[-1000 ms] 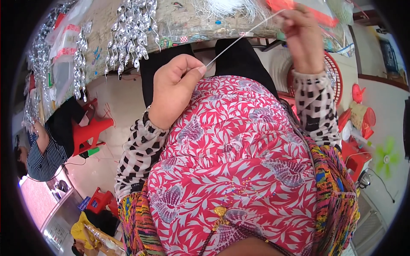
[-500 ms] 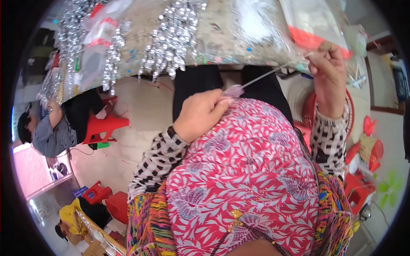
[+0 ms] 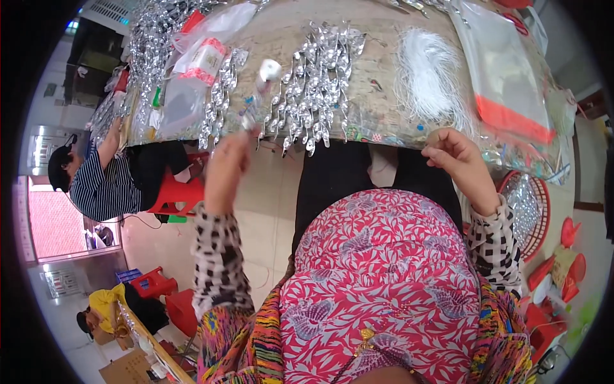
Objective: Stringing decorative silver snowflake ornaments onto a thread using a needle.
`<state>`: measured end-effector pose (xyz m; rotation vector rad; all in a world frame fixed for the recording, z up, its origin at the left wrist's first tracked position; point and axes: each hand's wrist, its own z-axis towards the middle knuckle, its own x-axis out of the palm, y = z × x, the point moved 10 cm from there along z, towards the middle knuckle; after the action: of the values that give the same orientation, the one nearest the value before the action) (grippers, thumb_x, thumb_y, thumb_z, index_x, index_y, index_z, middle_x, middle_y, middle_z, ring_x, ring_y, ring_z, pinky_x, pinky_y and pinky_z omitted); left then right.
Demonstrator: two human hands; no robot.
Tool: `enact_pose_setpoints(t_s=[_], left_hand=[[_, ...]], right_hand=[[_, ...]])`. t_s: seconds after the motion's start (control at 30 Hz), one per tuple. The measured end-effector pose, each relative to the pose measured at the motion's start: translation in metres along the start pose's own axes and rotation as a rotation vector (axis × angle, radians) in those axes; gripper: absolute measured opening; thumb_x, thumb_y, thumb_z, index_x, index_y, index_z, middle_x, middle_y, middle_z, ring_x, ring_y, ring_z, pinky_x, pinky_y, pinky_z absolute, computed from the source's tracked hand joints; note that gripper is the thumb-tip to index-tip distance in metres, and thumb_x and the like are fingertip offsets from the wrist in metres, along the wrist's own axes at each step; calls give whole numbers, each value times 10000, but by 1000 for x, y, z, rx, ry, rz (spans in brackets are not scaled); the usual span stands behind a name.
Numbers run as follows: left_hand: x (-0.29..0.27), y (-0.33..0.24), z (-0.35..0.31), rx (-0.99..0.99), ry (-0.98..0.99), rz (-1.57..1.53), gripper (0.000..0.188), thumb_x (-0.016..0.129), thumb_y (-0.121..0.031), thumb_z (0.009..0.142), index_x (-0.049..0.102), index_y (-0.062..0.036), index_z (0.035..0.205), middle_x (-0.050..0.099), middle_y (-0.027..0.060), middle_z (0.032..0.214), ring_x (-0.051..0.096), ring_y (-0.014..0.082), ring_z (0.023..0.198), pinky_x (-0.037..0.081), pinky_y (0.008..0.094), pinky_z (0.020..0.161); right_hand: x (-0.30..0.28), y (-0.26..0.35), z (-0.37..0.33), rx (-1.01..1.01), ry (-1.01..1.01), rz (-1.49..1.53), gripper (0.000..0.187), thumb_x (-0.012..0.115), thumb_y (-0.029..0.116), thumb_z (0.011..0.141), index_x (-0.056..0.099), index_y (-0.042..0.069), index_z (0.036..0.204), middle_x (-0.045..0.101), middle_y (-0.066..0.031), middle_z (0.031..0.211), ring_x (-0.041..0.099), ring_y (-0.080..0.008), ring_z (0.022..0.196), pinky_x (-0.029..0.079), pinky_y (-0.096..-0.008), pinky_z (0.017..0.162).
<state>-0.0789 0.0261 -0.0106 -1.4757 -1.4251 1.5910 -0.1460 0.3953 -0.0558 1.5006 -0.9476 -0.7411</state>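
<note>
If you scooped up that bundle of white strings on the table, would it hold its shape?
Probably not: the bundle of white strings looks floppy, its loose ends curling and fanning out. It also seems light for its size, being made of thin strands. Some would likely tangle or trail, since many stray across the table.

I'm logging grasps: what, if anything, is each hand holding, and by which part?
Left hand: cannot be told; it is blurred, as is the pale thing just beyond it. Right hand: no held thing can be made out.
</note>
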Motion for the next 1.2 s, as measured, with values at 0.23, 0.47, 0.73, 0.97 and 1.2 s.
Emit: enact_pose_setpoints(t_s=[0.23, 0.47, 0.73, 0.97, 1.2], left_hand=[[-119, 0, 144, 255, -392, 798, 455, 526, -400, 894, 624, 20, 1038, 644, 129, 840, 595, 250, 738, 453, 368, 687], [-97, 70, 184, 59, -494, 1269, 780, 463, -580, 854, 300, -45, 1398, 417, 224, 1356, 488, 416, 1150, 390, 534, 925], [-93, 65, 182, 81, -499, 1225, 734, 477, -544, 859, 287, -110, 1420, 381, 197, 1387, 454, 382, 1207, 365, 554, 940], [-48, 29, 127, 477, -504, 1325, 592, 466, -484, 893, 430, -102, 1344, 429, 225, 1339, 441, 413, 1197, 348, 518, 980], [-25, 70, 130, 582, -388, 1013, 540, 445, -433, 927, 435, -105, 1356, 443, 199, 1340, 410, 352, 1248, 261, 541, 1025]], right_hand=[[-10, -12, -7, 43, -56, -15, 116, 558, 85, 911, 547, 34, 1014, 604, -18, 915, 582, -90, 861, 474, -227, 759], [-10, -27, -26, 143, -122, -11, 109, 554, 75, 911, 547, 32, 1011, 594, -15, 901, 581, -94, 857, 479, -232, 754], [14, -47, -38, 201, -54, -27, 107, 562, 65, 901, 551, 32, 1003, 559, 3, 869, 553, -65, 838, 455, -206, 734], [19, -38, -50, 93, 26, -444, 118, 562, 72, 894, 556, -15, 973, 556, 2, 840, 492, -62, 802, 421, -216, 732], [20, -40, -67, 110, 51, -534, 146, 532, 94, 916, 560, -29, 991, 564, -13, 839, 502, -62, 801, 423, -215, 721]])
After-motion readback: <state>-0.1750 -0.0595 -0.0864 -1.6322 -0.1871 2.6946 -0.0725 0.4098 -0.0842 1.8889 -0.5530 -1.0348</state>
